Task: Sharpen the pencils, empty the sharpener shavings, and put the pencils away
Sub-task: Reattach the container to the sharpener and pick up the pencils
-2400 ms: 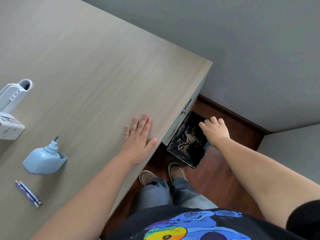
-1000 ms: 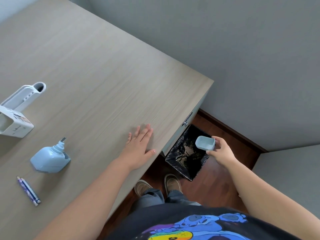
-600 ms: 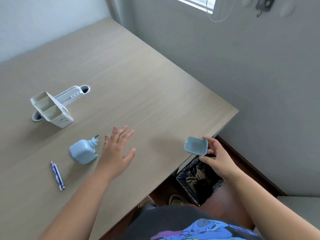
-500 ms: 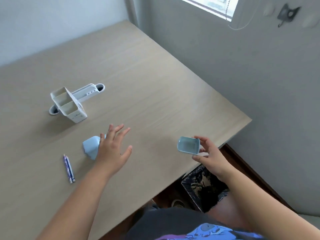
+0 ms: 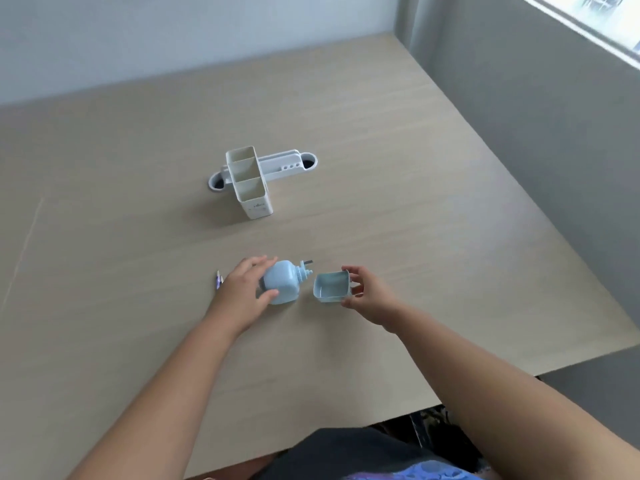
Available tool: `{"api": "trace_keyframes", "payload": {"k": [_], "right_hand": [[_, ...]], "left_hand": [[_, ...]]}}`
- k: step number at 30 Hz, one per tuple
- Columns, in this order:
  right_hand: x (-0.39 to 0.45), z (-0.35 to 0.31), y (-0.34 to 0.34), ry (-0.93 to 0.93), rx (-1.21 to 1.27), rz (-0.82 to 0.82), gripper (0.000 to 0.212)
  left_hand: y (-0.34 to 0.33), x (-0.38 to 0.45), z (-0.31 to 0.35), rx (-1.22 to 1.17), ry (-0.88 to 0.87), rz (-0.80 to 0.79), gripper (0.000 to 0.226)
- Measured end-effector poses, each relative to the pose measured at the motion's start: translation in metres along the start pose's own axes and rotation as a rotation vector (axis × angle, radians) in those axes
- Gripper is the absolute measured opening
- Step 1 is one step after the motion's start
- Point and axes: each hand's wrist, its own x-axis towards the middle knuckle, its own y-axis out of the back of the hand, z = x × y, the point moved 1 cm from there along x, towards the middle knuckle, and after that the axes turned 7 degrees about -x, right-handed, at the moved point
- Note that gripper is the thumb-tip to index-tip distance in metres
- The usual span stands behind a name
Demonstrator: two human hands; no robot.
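Pencils (image 5: pixel 218 280) mostly hidden behind left hand (image 5: pixel 240 293) — only tips show; count unclear.

The light wood-grain desk (image 5: pixel 381 168) fills most of what I see, its far edge meeting a pale white wall (image 5: pixel 173 36). On the right it runs along a grey wall (image 5: pixel 536 116), and a bright window (image 5: pixel 595 15) sits at the far right corner. A faint straight line (image 5: pixel 24 251) crosses the desktop at the left. Nearest me, below the desk's edge, is my black T-shirt (image 5: pixel 346 452) with a blue and purple print.
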Motion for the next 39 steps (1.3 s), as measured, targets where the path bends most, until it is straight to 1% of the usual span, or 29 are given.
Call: {"api": "trace_keyframes", "payload": {"k": [4, 8, 13, 16, 18, 23, 26, 29, 31, 32, 33, 36, 37, 39], "right_hand": [[0.024, -0.009, -0.017, 0.007, -0.112, -0.006, 0.065], [0.037, -0.017, -0.026, 0.042, -0.141, -0.003, 0.064], [0.05, -0.018, -0.035, 0.052, -0.172, 0.011, 0.069], [0.047, -0.018, -0.042, 0.031, -0.087, 0.011, 0.081], [0.042, -0.019, -0.048, 0.042, -0.011, 0.001, 0.085], [0.037, -0.024, -0.062, 0.048, 0.042, -0.009, 0.078], [0.039, -0.025, -0.058, 0.011, 0.059, -0.015, 0.075], [0.042, -0.028, -0.05, -0.03, 0.063, -0.061, 0.072], [0.042, -0.031, -0.048, -0.061, 0.053, -0.061, 0.067], [0.04, -0.032, -0.047, -0.078, 0.049, -0.049, 0.062], [0.036, -0.032, -0.046, -0.097, 0.046, -0.033, 0.057], [0.016, -0.033, -0.045, -0.108, 0.008, 0.06, 0.037], [0.009, -0.034, -0.046, -0.074, -0.015, 0.105, 0.032], [-0.004, -0.043, -0.049, 0.036, -0.094, 0.164, 0.031]], "left_hand": [[0.0, 0.003, -0.006, -0.067, 0.009, -0.022, 0.055], [-0.001, 0.005, -0.014, -0.142, -0.006, -0.035, 0.056], [-0.001, 0.008, -0.021, -0.157, -0.039, -0.033, 0.057], [-0.002, 0.007, -0.023, -0.154, -0.055, -0.037, 0.057], [-0.003, 0.008, -0.025, -0.154, -0.062, -0.037, 0.058], [-0.004, 0.008, -0.026, -0.175, -0.06, -0.03, 0.057], [-0.003, 0.008, -0.025, -0.187, -0.037, -0.043, 0.057], [0.0, 0.008, -0.024, -0.18, -0.037, -0.082, 0.056], [0.005, 0.007, -0.023, -0.2, -0.031, -0.104, 0.056], [0.008, 0.005, -0.024, -0.244, -0.013, -0.091, 0.055], [0.012, 0.004, -0.027, -0.308, 0.014, -0.045, 0.051], [0.026, -0.001, -0.051, -0.451, 0.166, 0.203, 0.032], [0.031, -0.003, -0.061, -0.444, 0.247, 0.257, 0.025], [0.034, -0.008, -0.082, -0.375, 0.435, 0.277, 0.013]]}}
